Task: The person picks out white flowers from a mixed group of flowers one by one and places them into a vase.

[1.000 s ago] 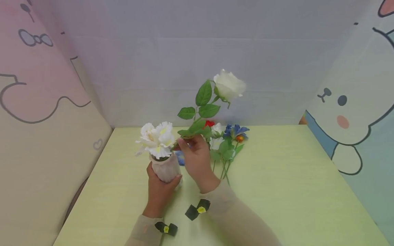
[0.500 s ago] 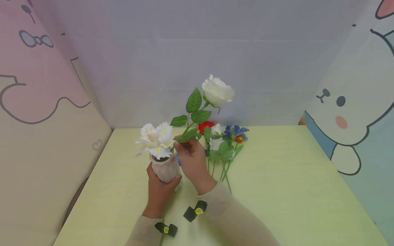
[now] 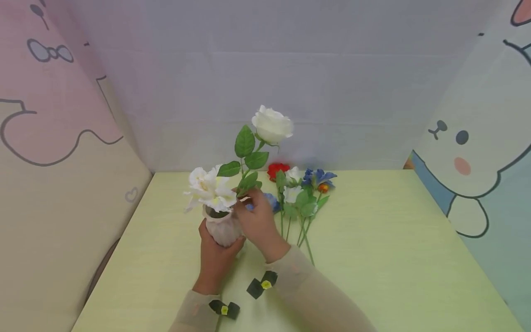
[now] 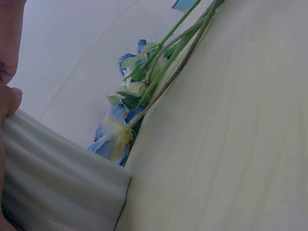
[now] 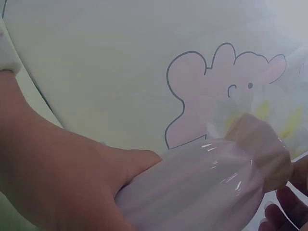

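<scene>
A white ribbed vase (image 3: 223, 230) stands on the table, gripped around its body by my left hand (image 3: 217, 253). One white ruffled flower (image 3: 210, 189) sits in it, its head over the rim. My right hand (image 3: 259, 223) pinches the green stem of a white rose (image 3: 271, 125) beside the vase mouth; the stem's lower end is hidden behind fingers and petals. In the right wrist view the glossy vase (image 5: 202, 187) fills the lower part, with the left hand (image 5: 72, 168) around it and right fingertips (image 5: 281, 211) near the neck.
Several artificial flowers lie right of the vase: a red flower (image 3: 278, 171), white flowers (image 3: 292, 193) and a blue flower (image 3: 319, 177), stems toward the front. Another blue flower (image 3: 271, 203) lies behind the right hand. A pale wall (image 3: 352, 115) stands behind the table (image 3: 394, 240).
My right hand has brought the rose left and its stem closer to the vase mouth; the rose head stands more upright. The left hand and vase have stayed in place.
</scene>
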A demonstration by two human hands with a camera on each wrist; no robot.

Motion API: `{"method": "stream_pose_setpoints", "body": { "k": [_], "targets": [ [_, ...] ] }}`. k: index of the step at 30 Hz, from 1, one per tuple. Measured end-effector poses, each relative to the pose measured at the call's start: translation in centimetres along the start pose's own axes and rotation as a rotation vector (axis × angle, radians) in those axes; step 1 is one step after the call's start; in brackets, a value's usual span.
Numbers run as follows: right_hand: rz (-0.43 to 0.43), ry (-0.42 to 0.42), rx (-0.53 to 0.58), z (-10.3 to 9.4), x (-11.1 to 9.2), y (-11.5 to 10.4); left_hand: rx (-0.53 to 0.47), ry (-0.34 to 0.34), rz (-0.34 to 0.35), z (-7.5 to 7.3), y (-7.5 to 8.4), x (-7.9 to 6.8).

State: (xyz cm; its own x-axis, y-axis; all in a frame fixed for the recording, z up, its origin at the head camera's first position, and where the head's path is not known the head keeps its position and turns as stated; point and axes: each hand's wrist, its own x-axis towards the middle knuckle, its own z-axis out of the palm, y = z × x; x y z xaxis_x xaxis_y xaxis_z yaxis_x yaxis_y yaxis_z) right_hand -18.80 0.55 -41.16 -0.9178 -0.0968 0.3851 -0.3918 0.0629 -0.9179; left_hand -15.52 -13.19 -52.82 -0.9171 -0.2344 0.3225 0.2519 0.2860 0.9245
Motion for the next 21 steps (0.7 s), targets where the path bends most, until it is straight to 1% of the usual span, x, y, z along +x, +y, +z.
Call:
{"method": "stream_pose_setpoints", "body": {
  "k": [3, 6, 8, 11, 13, 16, 19, 21],
  "targets": [
    [0.008, -0.021, -0.012, -0.1, 0.1, 0.1, 0.004, -0.002, -0.007, 0.0, 0.0, 0.0],
    [0.011, -0.048, 0.003, -0.3, 0.2, 0.1, -0.007, -0.004, -0.014, 0.0, -0.1, 0.0],
    [0.027, -0.063, 0.026, -0.4, 0.2, 0.2, -0.015, -0.006, -0.019, -0.1, -0.1, 0.0],
    [0.077, -0.082, 0.06, -0.9, 0.0, 0.0, -0.022, -0.004, -0.018, 0.0, -0.1, 0.1],
    [0.088, -0.089, 0.081, -1.2, 0.0, -0.2, -0.029, -0.001, -0.015, 0.0, -0.1, 0.1],
    [0.029, -0.082, 0.151, -1.8, 0.2, -0.3, -0.04, 0.004, -0.016, 0.1, -0.1, 0.1],
    [-0.038, -0.036, 0.241, -2.3, 0.6, -0.1, -0.046, 0.009, -0.023, 0.1, -0.1, 0.0],
    [-0.049, 0.004, 0.284, -2.4, 0.9, -0.1, -0.039, 0.012, -0.03, 0.1, -0.1, 0.0]
  ]
}}
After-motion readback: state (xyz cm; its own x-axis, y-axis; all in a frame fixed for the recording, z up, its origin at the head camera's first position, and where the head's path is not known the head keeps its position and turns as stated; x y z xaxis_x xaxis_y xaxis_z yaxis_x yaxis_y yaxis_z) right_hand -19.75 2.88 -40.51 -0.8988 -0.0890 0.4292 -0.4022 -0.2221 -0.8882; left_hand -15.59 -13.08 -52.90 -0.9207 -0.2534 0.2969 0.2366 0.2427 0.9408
